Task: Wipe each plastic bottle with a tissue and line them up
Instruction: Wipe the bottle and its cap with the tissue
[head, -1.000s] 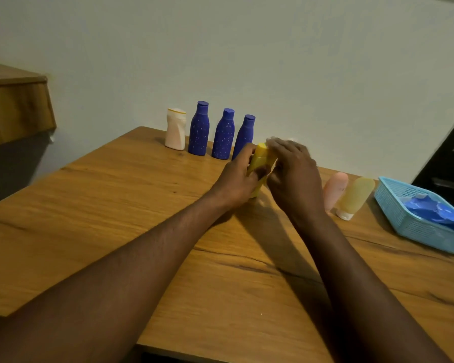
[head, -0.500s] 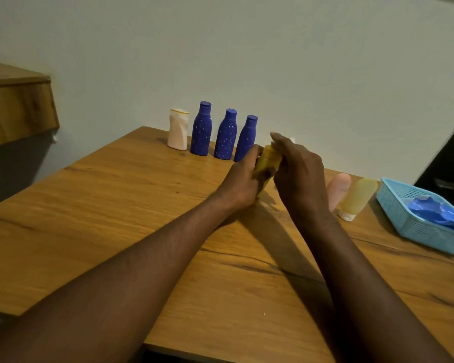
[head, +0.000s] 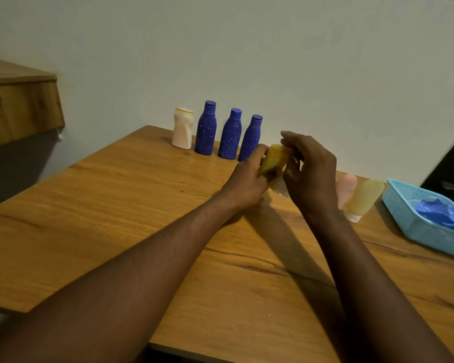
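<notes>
The left grip [head: 247, 179] still grasps the yellow bottle [head: 271, 159], tilted, just right of the row of four standing bottles [head: 230, 134] at the far side of the counter [head: 116, 205]. The right grip [head: 309, 174] has slid from the bottle's top to its right side, curled on what seems a tissue [head: 280, 186], though it is blurred. So the wiping continues, and two lying bottles [head: 363, 199] wait at the right.
</notes>
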Action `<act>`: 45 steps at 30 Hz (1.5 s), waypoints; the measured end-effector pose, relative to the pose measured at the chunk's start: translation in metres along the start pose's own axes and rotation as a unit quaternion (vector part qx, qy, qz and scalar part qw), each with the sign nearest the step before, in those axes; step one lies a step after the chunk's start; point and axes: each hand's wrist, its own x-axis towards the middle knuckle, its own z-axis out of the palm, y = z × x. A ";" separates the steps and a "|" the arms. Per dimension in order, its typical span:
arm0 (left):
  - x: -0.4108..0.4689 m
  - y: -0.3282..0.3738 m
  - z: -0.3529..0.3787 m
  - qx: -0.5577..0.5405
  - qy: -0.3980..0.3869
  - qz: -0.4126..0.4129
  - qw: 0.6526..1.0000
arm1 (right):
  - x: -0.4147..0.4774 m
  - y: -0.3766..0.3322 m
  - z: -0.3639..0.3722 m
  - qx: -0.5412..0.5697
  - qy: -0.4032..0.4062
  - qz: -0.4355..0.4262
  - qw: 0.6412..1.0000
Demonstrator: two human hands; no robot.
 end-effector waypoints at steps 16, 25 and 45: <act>-0.001 -0.006 -0.009 -0.045 -0.008 -0.076 0.996 | -0.001 0.022 -0.007 0.079 0.004 0.182 0.980; 0.005 -0.010 -0.010 0.015 -0.008 -0.078 0.997 | -0.006 0.024 0.005 0.006 -0.265 0.232 0.936; 0.003 -0.008 -0.009 -0.053 -0.017 -0.081 0.995 | -0.012 0.029 0.021 0.019 -0.042 0.094 0.994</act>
